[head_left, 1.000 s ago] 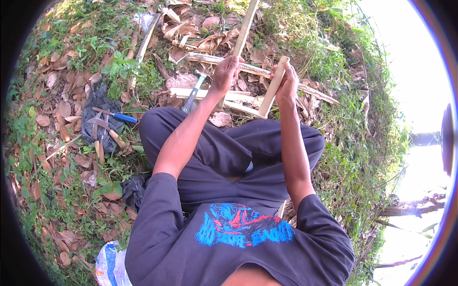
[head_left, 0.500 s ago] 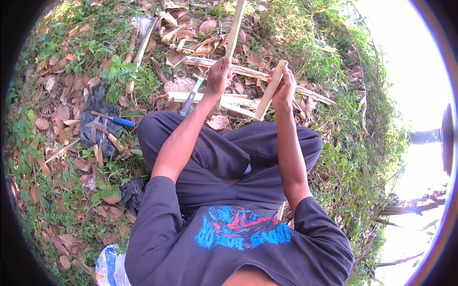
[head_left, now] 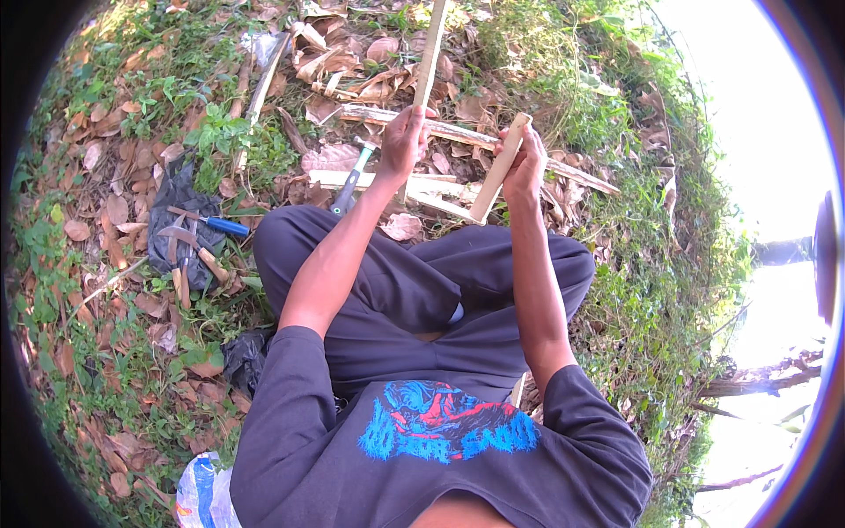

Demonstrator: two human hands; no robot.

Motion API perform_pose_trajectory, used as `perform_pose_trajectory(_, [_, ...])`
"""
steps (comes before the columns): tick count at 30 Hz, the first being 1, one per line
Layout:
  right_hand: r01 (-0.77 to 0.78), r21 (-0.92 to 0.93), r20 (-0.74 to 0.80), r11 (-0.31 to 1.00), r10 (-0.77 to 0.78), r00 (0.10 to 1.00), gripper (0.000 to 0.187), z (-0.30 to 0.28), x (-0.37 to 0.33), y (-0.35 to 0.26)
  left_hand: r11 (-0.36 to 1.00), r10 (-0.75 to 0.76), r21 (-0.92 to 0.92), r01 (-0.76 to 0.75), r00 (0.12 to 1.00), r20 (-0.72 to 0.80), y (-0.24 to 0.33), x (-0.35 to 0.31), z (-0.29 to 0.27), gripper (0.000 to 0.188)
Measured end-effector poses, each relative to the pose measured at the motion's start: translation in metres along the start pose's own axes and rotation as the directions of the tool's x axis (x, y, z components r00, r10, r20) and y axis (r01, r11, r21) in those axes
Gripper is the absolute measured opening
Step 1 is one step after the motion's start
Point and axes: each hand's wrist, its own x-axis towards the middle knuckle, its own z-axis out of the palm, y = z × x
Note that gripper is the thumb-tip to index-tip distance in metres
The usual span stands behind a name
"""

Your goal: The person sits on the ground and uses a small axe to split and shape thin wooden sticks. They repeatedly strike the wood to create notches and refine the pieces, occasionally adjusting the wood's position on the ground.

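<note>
My left hand (head_left: 405, 143) is closed around a long, narrow wooden strip (head_left: 432, 57) that points up and away from me past the picture's upper edge. To its right, my right hand (head_left: 525, 165) grips a shorter flat wooden slat (head_left: 500, 171), held tilted, with its lower end above the ground in front of my crossed legs. The fingers partly hide both pieces. Beside my left forearm lies a hammer (head_left: 354, 179) with a green and black handle. Pale split wood pieces (head_left: 440, 204) rest on the ground under my hands.
A long rough stick (head_left: 458, 133) lies beyond my hands. On the left, a black plastic bag (head_left: 165, 198) carries a blue-handled tool (head_left: 227, 225) and several wooden-handled blades (head_left: 187, 255). A white and blue plastic bag (head_left: 204, 493) sits at lower left. Dry leaves and grass surround me.
</note>
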Motion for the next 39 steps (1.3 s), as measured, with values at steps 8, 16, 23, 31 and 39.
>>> perform_pose_trajectory(8, [-0.011, 0.002, -0.002, 1.0, 0.011, 1.0, 0.022, 0.002, -0.002, 0.0, 1.0, 0.0, 0.009, 0.0, 1.0, 0.004, 0.0, -0.001, -0.001, 0.039])
perform_pose_trajectory(16, [-0.016, -0.011, 0.015, 1.0, 0.016, 1.0, 0.022, 0.0, -0.001, -0.001, 0.999, -0.006, 0.035, 0.004, 0.999, 0.038, -0.005, -0.001, -0.001, 0.039])
perform_pose_trajectory(23, [-0.019, -0.016, 0.006, 1.0, 0.019, 1.0, 0.022, -0.003, -0.001, -0.001, 0.998, 0.007, 0.056, -0.01, 0.999, 0.053, -0.006, -0.001, -0.002, 0.037])
perform_pose_trajectory(31, [-0.034, -0.038, -0.019, 0.999, 0.033, 0.999, 0.023, -0.001, -0.002, -0.004, 0.999, -0.023, 0.043, 0.021, 0.999, 0.031, -0.005, -0.002, -0.002, 0.042])
perform_pose_trajectory(39, [-0.04, -0.015, -0.009, 0.999, 0.04, 0.999, 0.024, -0.008, -0.001, 0.0, 1.0, -0.024, -0.009, 0.024, 1.0, -0.001, -0.004, -0.002, 0.001, 0.039])
